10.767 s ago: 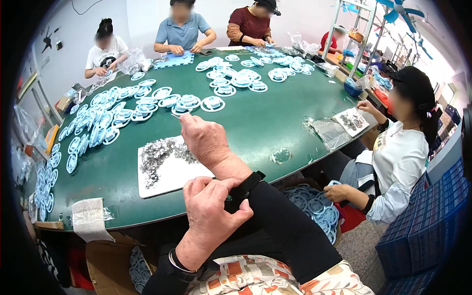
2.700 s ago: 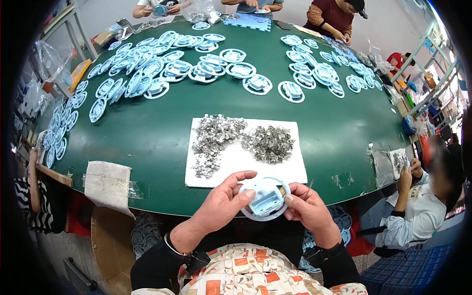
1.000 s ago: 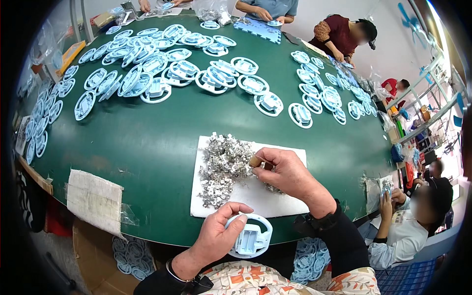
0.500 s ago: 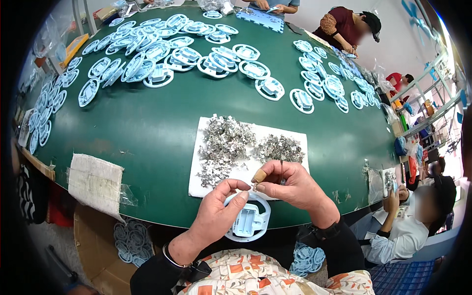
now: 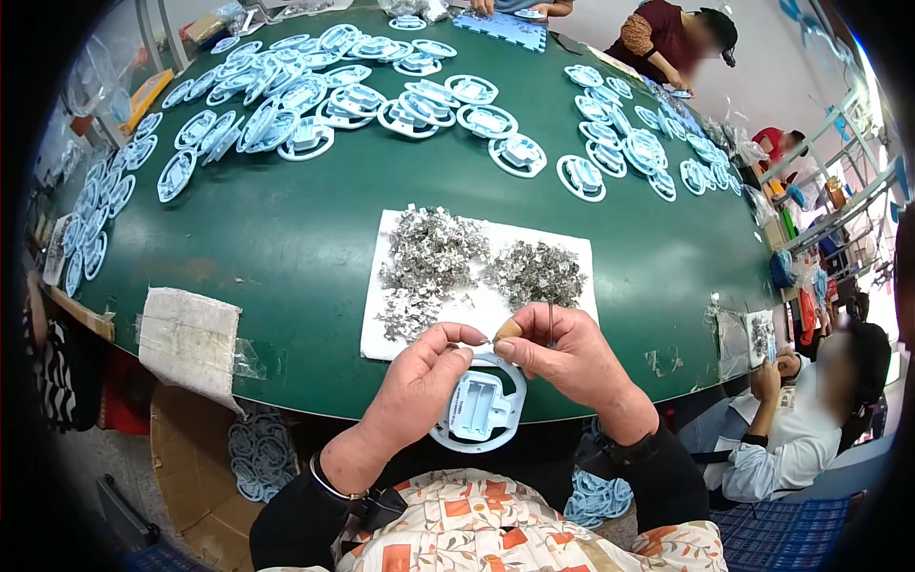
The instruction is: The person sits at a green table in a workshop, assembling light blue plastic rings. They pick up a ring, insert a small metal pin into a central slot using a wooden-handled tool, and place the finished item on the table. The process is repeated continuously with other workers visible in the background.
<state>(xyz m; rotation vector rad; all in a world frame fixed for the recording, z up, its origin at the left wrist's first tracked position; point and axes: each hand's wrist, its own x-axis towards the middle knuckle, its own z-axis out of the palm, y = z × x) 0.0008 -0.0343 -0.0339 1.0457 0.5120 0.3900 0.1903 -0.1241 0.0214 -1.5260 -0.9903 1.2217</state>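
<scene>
A light-blue ring-shaped plastic part (image 5: 482,403) with a rectangular compartment hangs at the table's front edge, its far rim beneath my fingers. My left hand (image 5: 424,374) is closed at that rim, thumb and forefinger pinched; its other fingers are mostly hidden. Opposite it, my right hand (image 5: 562,355) is closed too, its fingertips almost meeting the left ones over a tiny metal piece (image 5: 493,341). A thin metal rod-like tool (image 5: 550,319) sticks up between the right fingers. Tape wraps the right forefinger. Just beyond lie heaps of small metal clips (image 5: 431,253) on a white sheet (image 5: 486,307).
Many similar blue parts (image 5: 305,93) cover the far side of the green table (image 5: 305,229). A whitish cloth pad (image 5: 188,338) is taped at the left edge. Below stands a cardboard box (image 5: 191,467) with more blue parts. A co-worker (image 5: 782,419) sits at right; others work across the table.
My fingertips have come closer together over the ring's far rim. The view has shifted slightly, so the sheet and blue part appear higher.
</scene>
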